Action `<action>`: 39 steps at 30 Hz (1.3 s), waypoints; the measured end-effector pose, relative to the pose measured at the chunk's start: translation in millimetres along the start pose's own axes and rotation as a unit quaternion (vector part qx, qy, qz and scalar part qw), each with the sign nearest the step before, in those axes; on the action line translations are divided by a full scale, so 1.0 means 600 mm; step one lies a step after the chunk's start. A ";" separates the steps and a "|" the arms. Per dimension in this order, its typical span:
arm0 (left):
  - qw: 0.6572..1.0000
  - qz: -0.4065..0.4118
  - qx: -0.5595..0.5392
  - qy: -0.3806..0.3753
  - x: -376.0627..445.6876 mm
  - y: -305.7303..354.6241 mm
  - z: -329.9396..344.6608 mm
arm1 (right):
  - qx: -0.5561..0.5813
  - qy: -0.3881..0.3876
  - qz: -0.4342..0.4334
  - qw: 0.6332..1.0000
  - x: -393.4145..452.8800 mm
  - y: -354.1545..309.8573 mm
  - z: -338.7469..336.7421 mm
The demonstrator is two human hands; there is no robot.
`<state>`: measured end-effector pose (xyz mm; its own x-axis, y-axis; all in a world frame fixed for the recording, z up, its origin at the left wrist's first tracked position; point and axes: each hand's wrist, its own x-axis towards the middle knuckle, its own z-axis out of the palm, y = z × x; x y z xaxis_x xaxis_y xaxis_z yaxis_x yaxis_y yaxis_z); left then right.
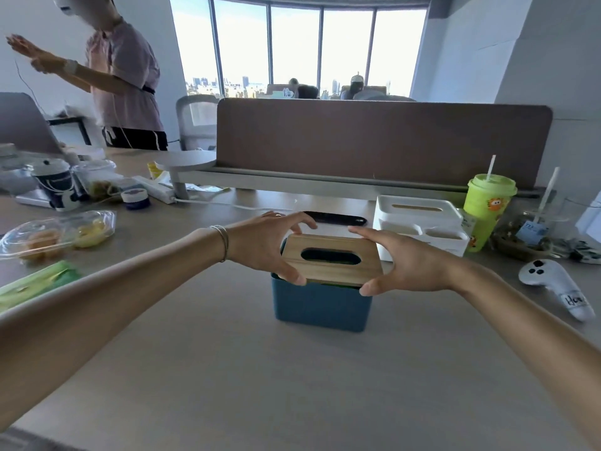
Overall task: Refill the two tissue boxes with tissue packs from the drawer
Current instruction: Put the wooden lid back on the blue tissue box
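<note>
Both hands hold the wooden lid (331,259) of the blue tissue box (320,304), which stands on the desk (292,385) near its middle. The left hand (266,247) clasps the lid's left end, thumb on the near corner and fingers curled over the far edge; the right hand (398,258) clasps the right end the same way, thumb low at the near right corner, fingers across the far corner. The lid lies between the two palms, gripped at both short ends, with its oval slot facing up. It sits tilted on top of the box, the near edge resting about at the rim and the far edge a little higher (whether it is fully seated cannot be told). Dark green shows through the slot and along the rim under the lid.

A white tissue box (419,222) with a pale wooden slot stands just behind and to the right of the blue box, its lid on. Right of that white box is a green cup (487,206) with a straw. A white controller (553,284) lies well to the right of the blue box. A black flat object (338,219) lies just behind the blue box. Far to its left are clear food containers (58,234) and a green pack (35,283) at the desk's edge. A brown divider panel (374,141) stands behind it all.
</note>
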<state>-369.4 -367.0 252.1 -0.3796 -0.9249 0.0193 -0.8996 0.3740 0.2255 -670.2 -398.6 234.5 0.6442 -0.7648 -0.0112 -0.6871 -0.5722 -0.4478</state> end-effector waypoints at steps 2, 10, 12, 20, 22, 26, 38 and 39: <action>1.000 -0.001 -0.007 -0.010 -0.003 -0.004 0.004 | -0.008 -0.005 0.001 1.000 0.003 -0.002 0.004; 1.000 0.001 0.000 -0.015 -0.002 -0.013 0.002 | -0.026 -0.006 0.006 1.000 0.006 -0.006 0.008; 1.000 0.000 0.000 -0.023 -0.002 -0.012 -0.001 | -0.038 -0.003 0.005 0.999 0.006 -0.009 0.006; 0.999 -0.008 0.005 -0.031 -0.002 -0.016 -0.009 | -0.054 -0.004 0.011 0.998 0.008 -0.017 -0.003; 0.999 -0.009 0.006 -0.034 -0.002 -0.017 -0.010 | -0.048 -0.005 0.009 0.999 0.007 -0.019 -0.003; 1.000 -0.006 0.007 -0.026 -0.006 -0.013 -0.009 | -0.038 0.001 -0.001 0.999 0.005 -0.021 0.003; 0.997 0.001 -0.075 -0.019 0.005 -0.028 0.012 | -0.029 -0.003 -0.015 0.999 0.013 -0.007 0.008; 0.996 -0.003 -0.085 -0.021 0.005 -0.031 0.015 | -0.030 -0.009 -0.017 0.999 0.012 -0.008 0.007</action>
<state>-355.7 -375.9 239.5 -0.3854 -0.9225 -0.0224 -0.8540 0.3474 0.3873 -661.0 -399.9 232.5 0.6724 -0.7401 -0.0130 -0.6838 -0.6142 -0.3940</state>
